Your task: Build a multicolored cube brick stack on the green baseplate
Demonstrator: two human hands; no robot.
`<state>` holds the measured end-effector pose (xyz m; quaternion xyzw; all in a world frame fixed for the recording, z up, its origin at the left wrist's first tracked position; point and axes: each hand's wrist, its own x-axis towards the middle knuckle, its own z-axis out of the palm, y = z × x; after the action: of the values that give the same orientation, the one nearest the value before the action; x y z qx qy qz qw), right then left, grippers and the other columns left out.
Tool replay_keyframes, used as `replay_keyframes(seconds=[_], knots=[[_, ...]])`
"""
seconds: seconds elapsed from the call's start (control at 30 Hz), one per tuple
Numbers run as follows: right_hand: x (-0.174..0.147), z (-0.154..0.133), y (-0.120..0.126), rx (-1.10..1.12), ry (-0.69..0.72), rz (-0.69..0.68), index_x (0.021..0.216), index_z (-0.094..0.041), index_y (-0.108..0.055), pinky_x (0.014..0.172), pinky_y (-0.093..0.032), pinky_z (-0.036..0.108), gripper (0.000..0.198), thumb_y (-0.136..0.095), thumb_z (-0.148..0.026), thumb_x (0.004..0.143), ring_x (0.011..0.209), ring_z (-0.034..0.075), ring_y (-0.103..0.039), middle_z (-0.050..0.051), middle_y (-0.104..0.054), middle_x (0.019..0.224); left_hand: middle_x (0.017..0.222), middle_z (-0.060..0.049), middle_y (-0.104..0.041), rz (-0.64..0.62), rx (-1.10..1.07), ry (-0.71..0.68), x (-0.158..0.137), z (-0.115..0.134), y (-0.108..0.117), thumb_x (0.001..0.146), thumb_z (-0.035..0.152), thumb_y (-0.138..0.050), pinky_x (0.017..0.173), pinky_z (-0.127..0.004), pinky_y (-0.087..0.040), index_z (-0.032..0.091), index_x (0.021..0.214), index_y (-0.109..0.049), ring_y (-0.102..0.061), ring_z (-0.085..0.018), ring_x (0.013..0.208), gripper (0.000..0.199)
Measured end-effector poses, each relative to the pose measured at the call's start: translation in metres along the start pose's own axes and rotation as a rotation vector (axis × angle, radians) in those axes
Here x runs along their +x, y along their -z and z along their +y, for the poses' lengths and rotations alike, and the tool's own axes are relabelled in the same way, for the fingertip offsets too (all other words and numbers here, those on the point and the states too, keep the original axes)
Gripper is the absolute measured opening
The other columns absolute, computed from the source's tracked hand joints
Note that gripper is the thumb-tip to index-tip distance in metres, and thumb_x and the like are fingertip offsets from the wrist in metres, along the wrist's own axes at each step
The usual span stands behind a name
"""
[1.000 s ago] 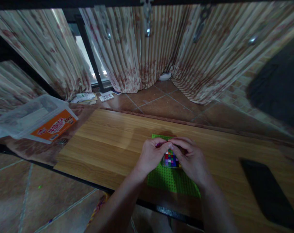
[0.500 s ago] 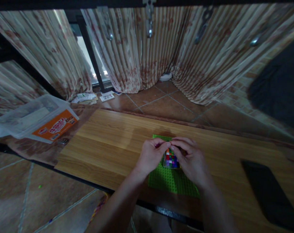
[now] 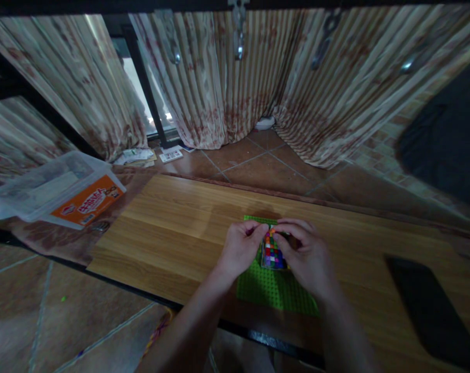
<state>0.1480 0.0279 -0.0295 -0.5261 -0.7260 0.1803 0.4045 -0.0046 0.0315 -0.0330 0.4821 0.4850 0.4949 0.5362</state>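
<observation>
A small block of many-coloured toy bricks (image 3: 272, 254) stands on a green studded baseplate (image 3: 272, 292). At its far left edge, my left hand (image 3: 238, 248) is closed, thumb and forefinger pressed together; anything between them is hidden. My right hand (image 3: 308, 256) bends over the right side of the block and covers part of it. Its thumb and forefinger pinch at a small orange brick (image 3: 273, 231) by the far edge. I cannot tell whether that brick is fixed to the block.
The baseplate lies on a wooden board (image 3: 169, 223). A dark flat slab (image 3: 429, 305) is at the right. On the left stands a clear plastic tub (image 3: 56, 189) with an orange label. Striped curtains (image 3: 250, 77) hang beyond the tiled floor (image 3: 254, 160).
My fingertips have drawn slightly apart from where they met over the block's far edge. More of its coloured top now shows. The forearms have hardly moved.
</observation>
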Motion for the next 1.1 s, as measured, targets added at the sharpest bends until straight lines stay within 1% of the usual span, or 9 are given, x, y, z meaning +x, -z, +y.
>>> replay_keyframes(seconds=[0.13,0.33,0.4,0.57,0.73,0.9,1.1], knots=[[0.0003,-0.0005,-0.0015,0.03,-0.011,0.01,0.088,-0.025,-0.071,0.09,-0.047,0.046,0.01,-0.062,-0.027,0.083,0.101,0.023,-0.06,0.006,-0.067,0.105,0.062,0.001,-0.06,-0.009,0.011,-0.004,0.0,-0.0024,-0.0012,0.08,0.033,-0.061,0.056,-0.023,-0.037,0.013,0.071,-0.07,-0.048,-0.01,0.058,0.023],[0.0003,0.0002,-0.0026,0.078,-0.109,0.032,0.086,-0.025,-0.07,0.089,-0.047,0.046,0.01,-0.06,-0.028,0.084,0.097,0.023,-0.062,0.005,-0.068,0.103,0.059,0.002,-0.057,0.006,0.044,-0.003,-0.0002,-0.004,-0.002,0.079,0.033,-0.063,0.052,-0.022,-0.034,0.014,0.07,-0.069,-0.044,-0.009,0.054,0.022],[0.0,0.0004,-0.0024,0.09,-0.118,0.031,0.086,-0.025,-0.07,0.089,-0.047,0.045,0.01,-0.061,-0.029,0.083,0.096,0.023,-0.062,0.005,-0.068,0.102,0.06,0.002,-0.057,0.008,0.043,-0.001,-0.0002,-0.0051,-0.0019,0.079,0.033,-0.063,0.052,-0.022,-0.034,0.014,0.07,-0.069,-0.045,-0.009,0.054,0.022],[-0.0007,-0.0007,-0.0016,0.107,-0.068,0.035,0.09,-0.027,-0.072,0.091,-0.047,0.044,0.013,-0.059,-0.027,0.085,0.099,0.022,-0.061,0.004,-0.068,0.103,0.059,0.002,-0.056,-0.01,0.034,0.001,-0.0003,-0.0064,-0.0018,0.08,0.033,-0.062,0.052,-0.023,-0.035,0.014,0.071,-0.068,-0.044,-0.009,0.054,0.022],[-0.0011,-0.0002,-0.0022,0.082,-0.011,0.021,0.089,-0.026,-0.073,0.092,-0.047,0.044,0.019,-0.055,-0.023,0.087,0.1,0.022,-0.061,0.006,-0.067,0.105,0.059,0.002,-0.056,-0.005,0.041,0.001,-0.0002,-0.004,-0.0014,0.08,0.032,-0.061,0.053,-0.023,-0.035,0.015,0.07,-0.068,-0.044,-0.009,0.054,0.021],[-0.0015,0.0013,-0.0024,0.059,-0.015,0.018,0.089,-0.027,-0.074,0.092,-0.047,0.046,0.021,-0.054,-0.021,0.086,0.1,0.022,-0.061,0.005,-0.068,0.106,0.061,0.002,-0.058,-0.002,0.049,-0.001,0.0001,-0.0042,-0.0005,0.081,0.032,-0.061,0.056,-0.023,-0.038,0.015,0.072,-0.069,-0.047,-0.01,0.057,0.021],[-0.002,0.0016,-0.0015,0.069,-0.009,-0.001,0.091,-0.027,-0.074,0.09,-0.048,0.045,0.022,-0.053,-0.023,0.088,0.098,0.022,-0.061,0.005,-0.068,0.104,0.061,0.001,-0.058,-0.01,0.034,0.009,-0.0003,-0.0034,-0.0007,0.081,0.032,-0.061,0.055,-0.023,-0.036,0.014,0.071,-0.069,-0.047,-0.01,0.056,0.022]])
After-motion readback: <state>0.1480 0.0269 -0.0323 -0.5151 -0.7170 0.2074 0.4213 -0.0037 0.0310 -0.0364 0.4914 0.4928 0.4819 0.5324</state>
